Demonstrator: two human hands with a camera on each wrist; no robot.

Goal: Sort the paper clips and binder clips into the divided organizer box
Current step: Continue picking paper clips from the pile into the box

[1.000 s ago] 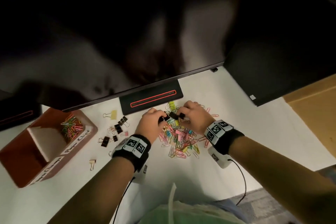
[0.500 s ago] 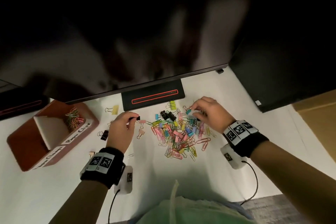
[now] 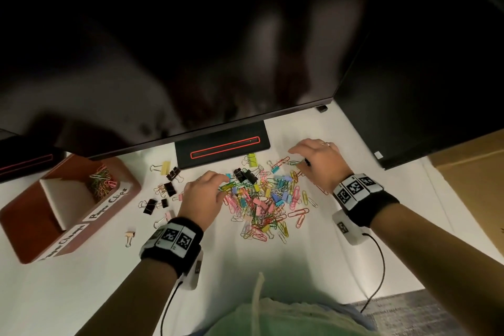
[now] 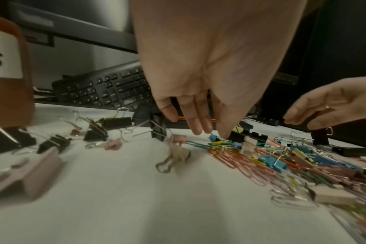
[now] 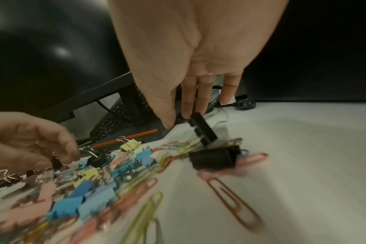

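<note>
At the far left of the head view we see the brown organizer box on the white desk, tilted, with a white divider splitting it in two. The upper compartment, labelled "Paper Clips", holds a small tangle of coloured paper clips; the lower compartment's label we cannot read in full, and its contents are in shadow.

Just right of the box lies a loose scatter of black binder clips, a yellow binder clip above them, and a small beige one lower down.

Next comes our left hand, palm down at the left edge of the main pile. In the left wrist view its fingers are nearly straight and close together, tips down on yellow and green paper clips; we cannot tell whether the thumb pinches anything.

The pile of mixed coloured paper clips and small binder clips fills the lower centre, below the monitor base with its red line.

At the upper right of the pile is our right hand. The right wrist view shows thumb and forefinger close on a black binder clip, lifted at a tilt over another black clip on the desk, other fingers extended.
</note>
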